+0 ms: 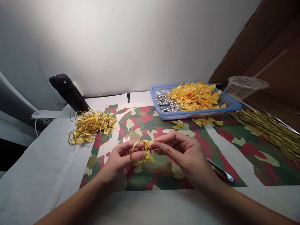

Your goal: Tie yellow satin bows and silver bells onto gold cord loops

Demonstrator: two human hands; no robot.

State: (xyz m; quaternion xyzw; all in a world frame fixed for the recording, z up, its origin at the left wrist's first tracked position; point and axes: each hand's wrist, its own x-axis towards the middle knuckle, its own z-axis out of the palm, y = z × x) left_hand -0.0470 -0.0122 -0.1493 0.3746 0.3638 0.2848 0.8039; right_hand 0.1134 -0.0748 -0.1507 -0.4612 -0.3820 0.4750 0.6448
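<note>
At frame centre, above the camouflage-print sheet (234,147), your left hand (118,161) and right hand (185,151) meet, both pinched on a yellow ribbon bow (148,154) and its gold cord loop (134,149), apparently mid-tying, so the next move calls for a firm pinch at the knot.

Yellow bow (145,152), blue basket (156,93), red-green camouflage sheet (217,140), black glue gun (69,91).

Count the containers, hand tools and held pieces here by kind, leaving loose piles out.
Blue basket: 1
Clear plastic cup: 1
Black tool: 1
Metal tool beside right hand: 1
Gold ribbon bow pinched by left hand and right hand: 1
Total: 5
</note>
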